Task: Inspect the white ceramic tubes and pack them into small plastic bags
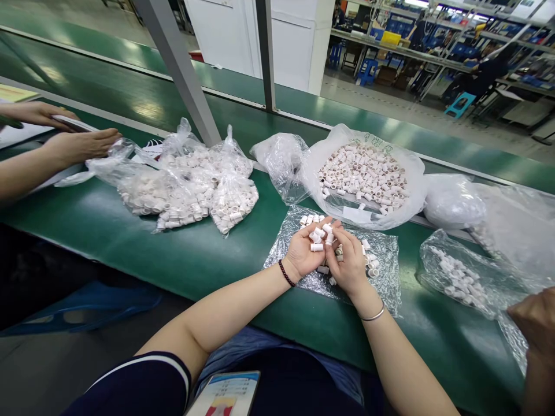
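My left hand point(303, 254) is cupped palm up, with several short white plastic tube fittings point(317, 247) lying in it. Touching it from the right, my right hand point(350, 263) has its thumb and fingers closed on one white fitting point(329, 238). Both hands are just above a clear plastic bag point(277, 254) spread flat on the green work surface. More white fittings point(372, 266) lie on that bag, partly hidden by my hands. Behind them sits a large open plastic bag point(414, 173) full of the same kind of fittings point(364, 173).
Filled clear bags of fittings point(186, 185) stand at left, near another person's hands point(82, 144). At right lies a bag of white pieces point(462, 277), beside another person's hand point(537, 320). Crumpled plastic bags point(453, 199) flank the large bag. A metal post point(182, 69) rises behind.
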A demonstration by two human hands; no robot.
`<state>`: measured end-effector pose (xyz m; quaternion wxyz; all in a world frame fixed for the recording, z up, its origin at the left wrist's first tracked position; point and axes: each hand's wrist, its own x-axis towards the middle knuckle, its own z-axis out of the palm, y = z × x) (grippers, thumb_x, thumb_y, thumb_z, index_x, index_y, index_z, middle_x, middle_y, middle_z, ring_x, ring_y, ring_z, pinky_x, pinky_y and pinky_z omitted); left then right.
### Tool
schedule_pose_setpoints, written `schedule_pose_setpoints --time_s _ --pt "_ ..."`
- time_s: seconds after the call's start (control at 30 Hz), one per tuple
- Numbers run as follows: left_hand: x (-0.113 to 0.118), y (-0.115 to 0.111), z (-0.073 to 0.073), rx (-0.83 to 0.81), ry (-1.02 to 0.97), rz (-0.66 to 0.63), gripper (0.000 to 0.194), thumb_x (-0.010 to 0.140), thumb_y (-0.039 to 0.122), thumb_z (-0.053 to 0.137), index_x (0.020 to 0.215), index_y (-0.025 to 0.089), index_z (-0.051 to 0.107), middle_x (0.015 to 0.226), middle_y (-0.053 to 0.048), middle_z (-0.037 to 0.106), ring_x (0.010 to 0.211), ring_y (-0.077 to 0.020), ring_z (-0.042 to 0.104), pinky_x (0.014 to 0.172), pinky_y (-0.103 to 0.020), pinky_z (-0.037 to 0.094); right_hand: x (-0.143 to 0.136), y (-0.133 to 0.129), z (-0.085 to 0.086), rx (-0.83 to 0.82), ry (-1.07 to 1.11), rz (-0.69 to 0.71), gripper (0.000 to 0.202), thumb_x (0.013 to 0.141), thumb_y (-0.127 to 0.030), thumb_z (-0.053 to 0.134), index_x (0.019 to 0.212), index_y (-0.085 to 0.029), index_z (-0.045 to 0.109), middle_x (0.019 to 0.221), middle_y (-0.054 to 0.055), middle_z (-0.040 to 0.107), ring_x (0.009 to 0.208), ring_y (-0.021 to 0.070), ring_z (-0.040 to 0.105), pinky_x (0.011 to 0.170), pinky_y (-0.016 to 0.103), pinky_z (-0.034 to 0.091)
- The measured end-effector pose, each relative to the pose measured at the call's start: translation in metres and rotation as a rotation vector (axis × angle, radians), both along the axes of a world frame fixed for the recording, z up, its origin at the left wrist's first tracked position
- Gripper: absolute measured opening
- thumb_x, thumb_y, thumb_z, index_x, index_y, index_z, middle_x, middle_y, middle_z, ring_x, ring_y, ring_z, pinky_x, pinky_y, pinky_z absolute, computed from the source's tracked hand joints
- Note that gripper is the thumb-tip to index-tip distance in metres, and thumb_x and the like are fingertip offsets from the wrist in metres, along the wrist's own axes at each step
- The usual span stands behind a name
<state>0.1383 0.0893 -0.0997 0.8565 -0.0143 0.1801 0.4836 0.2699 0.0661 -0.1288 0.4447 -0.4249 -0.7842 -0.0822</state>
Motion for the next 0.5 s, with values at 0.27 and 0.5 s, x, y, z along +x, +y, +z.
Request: schedule_pose_setpoints --time_s 0.27,0.5 --pt "0.0002 0.0000 0.0003 0.026 -0.024 0.010 0.036 0.095 0.023 0.038 0.119 0.009 0.061 0.116 -0.015 0.068 0.109 -0.0239 0.066 0.092 -0.036 0.055 -0.0008 -0.0003 0.0010 0.032 0.056 0.015 0.047 0.086 -0.014 0.059 0.130 -0.022 0.048 0.111 0.012 0.063 0.104 0.0235 0.062 0.086 0.042 0.057" --pt "0.0008 -0.0002 0.0001 0.006 -0.021 0.027 0.032 0.095 0.021 0.037 0.107 0.008 0.064 0.109 -0.015 0.070 0.106 -0.0240 0.067 0.090 -0.035 0.055 -0.0025 -0.0012 0.0040 0.010 0.086 0.030 0.044 0.086 -0.016 0.061 0.128 -0.022 0.048 0.107 0.011 0.062 0.102 0.0221 0.062 0.085 0.041 0.058"
